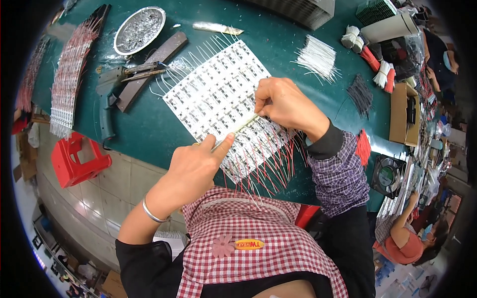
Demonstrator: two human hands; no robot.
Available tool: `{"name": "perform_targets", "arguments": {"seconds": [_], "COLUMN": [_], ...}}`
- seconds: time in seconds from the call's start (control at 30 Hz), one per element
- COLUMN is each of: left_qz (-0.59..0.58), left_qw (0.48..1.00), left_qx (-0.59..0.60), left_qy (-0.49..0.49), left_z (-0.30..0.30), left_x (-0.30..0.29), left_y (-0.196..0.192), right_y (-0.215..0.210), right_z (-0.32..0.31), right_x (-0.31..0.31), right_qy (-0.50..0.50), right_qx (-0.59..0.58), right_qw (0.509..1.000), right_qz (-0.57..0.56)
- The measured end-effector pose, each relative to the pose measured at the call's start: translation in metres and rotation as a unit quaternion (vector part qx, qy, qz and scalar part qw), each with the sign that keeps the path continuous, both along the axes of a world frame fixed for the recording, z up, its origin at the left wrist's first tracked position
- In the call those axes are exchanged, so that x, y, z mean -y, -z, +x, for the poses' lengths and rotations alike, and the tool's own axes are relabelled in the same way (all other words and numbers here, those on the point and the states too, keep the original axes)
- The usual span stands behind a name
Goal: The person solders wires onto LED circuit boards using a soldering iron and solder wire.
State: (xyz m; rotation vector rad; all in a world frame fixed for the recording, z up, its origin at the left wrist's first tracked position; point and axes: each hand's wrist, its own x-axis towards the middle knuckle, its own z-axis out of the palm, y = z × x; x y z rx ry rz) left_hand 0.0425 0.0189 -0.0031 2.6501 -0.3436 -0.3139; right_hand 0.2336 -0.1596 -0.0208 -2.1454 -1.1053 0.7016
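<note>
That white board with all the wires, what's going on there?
A person has both hands at the white board on a green table. The left hand rests a fingertip on a pale strip lying across it. The right hand has its fingertips pinched together near the strip's other end. Red and white wires stick out along the near side.

Slatted case (pixel 299 10) (top of view) only partly visible

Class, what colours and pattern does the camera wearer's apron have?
Red-and-white check; the apron shows best in the head view.
</note>
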Motion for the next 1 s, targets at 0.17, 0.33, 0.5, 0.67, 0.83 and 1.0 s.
{"name": "perform_targets", "arguments": {"seconds": [0.17,0.33,0.5,0.67,0.83,1.0], "left_qz": [0.001,-0.100,-0.248,-0.227,-0.245,-0.191], "left_qw": [1.000,0.992,0.941,0.923,0.920,0.938], "left_qx": [-0.006,0.011,0.064,0.122,0.147,0.131], "left_qy": [-0.023,-0.077,-0.221,-0.286,-0.267,-0.257], "left_z": [-0.005,-0.012,-0.047,-0.047,-0.037,-0.030], "left_x": [0.004,-0.005,-0.019,-0.021,-0.009,-0.002], "left_y": [0.000,0.010,0.016,0.019,0.032,0.041], "right_y": [-0.006,-0.002,-0.018,0.000,0.004,0.004], "right_z": [-0.003,-0.017,-0.065,-0.094,-0.103,-0.113], "right_x": [-0.009,0.003,0.004,-0.009,-0.014,-0.014], "right_qy": [-0.059,-0.018,0.180,0.078,0.072,0.032], "right_qx": [0.093,0.139,0.162,0.180,0.245,0.344], "right_qw": [0.992,0.990,0.956,0.973,0.965,0.938], "right_qz": [-0.062,0.018,0.164,0.124,0.062,0.017]}}
